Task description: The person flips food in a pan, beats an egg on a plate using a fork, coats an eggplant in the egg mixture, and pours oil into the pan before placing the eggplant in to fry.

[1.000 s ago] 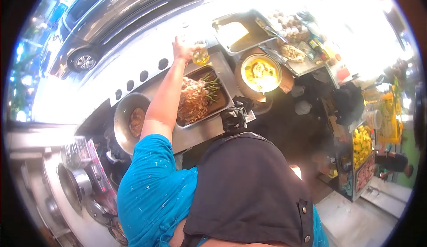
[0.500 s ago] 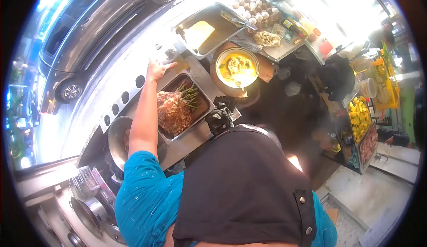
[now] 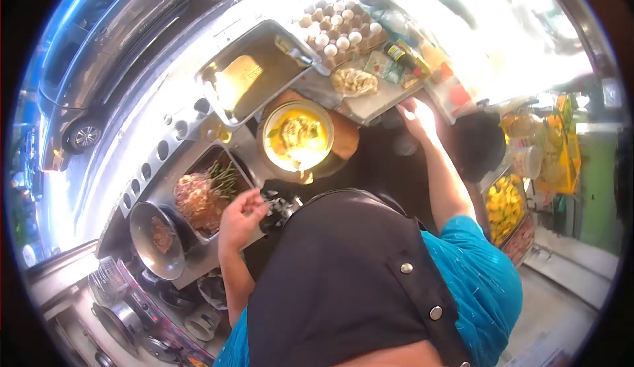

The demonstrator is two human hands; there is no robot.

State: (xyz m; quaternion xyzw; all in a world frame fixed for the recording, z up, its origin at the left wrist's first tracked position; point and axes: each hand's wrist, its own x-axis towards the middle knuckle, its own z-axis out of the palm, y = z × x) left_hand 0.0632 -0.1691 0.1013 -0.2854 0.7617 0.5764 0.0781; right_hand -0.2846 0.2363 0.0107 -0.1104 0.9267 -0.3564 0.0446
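Observation:
My left hand [image 3: 241, 218] hovers at the right side of a metal tray [image 3: 249, 177], with its fingers loosely bent and apart and nothing visible in them. In that tray lie a large piece of browned meat [image 3: 198, 198] and green stalks [image 3: 223, 179]. A crumpled black plastic bag [image 3: 276, 210] is just beside this hand. Stretched forward, my right hand [image 3: 419, 119] is at the near right corner of a flat metal tray [image 3: 373, 108]; its fingers look extended, though glare hides whether they touch it. A bag of pale pieces [image 3: 354, 83] rests on that tray.
A bowl of yellow liquid [image 3: 297, 136] stands on a round wooden board [image 3: 345, 139]. Behind are a deep metal pan [image 3: 261, 53] and an egg carton [image 3: 360, 23]. A pan with meat [image 3: 148, 245] is at left, yellow chunks [image 3: 505, 205] at right. A car [image 3: 99, 63] stands outside.
My left hand has drawn back from the counter's far side to beside the meat tray. My right hand has come into view, reaching forward. The camera view has shifted to the right.

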